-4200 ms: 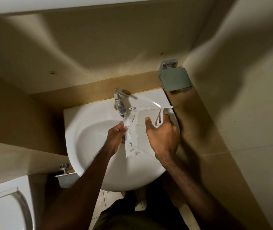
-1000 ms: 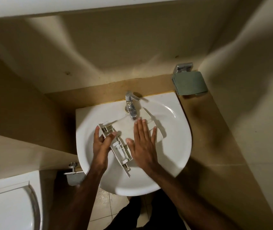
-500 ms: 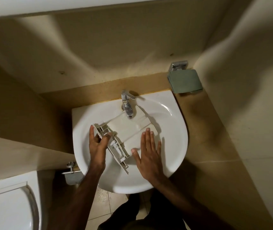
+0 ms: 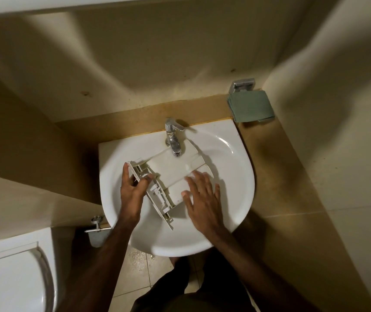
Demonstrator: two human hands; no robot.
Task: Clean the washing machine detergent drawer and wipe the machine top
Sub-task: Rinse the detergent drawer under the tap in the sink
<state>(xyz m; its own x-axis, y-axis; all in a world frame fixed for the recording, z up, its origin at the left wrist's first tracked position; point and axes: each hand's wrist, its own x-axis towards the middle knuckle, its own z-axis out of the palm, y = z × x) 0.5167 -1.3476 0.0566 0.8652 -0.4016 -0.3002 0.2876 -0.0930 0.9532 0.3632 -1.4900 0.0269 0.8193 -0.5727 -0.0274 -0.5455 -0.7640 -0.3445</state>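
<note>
Drawer (image 4: 171, 174), white plastic, lies in the sink (image 4: 231, 176) with its flat underside up, just under the tap (image 4: 173, 140). Its far end sits right below the spout, and its front panel, all ribs and clips, runs slantwise toward the near rim of the sink.

Left hand (image 4: 132, 190) grips that front panel at the end away from the near rim: the thumb curls over the ribbed edge on the tap's side, and the fingers reach round the outer side. Right hand (image 4: 202, 199) lies flat on the drawer's underside, fingers straight and spread, pointing up toward the tap; it holds nothing, only presses on the plastic. I cannot tell whether water runs from the tap.

Sink is a rounded white basin set against a tan ledge (image 4: 135, 122) behind the tap. To the right of the tap, at the corner of the walls, a chrome holder (image 4: 243, 85) carries a folded green cloth (image 4: 251, 108). Down to the left of the sink, below its rim, a small metal valve (image 4: 95, 226) sticks out from the wall, and farther left of that stands a white toilet (image 4: 11, 278). Below the sink's near rim I see pale floor tiles (image 4: 144, 273) and the person's dark clothing.
</note>
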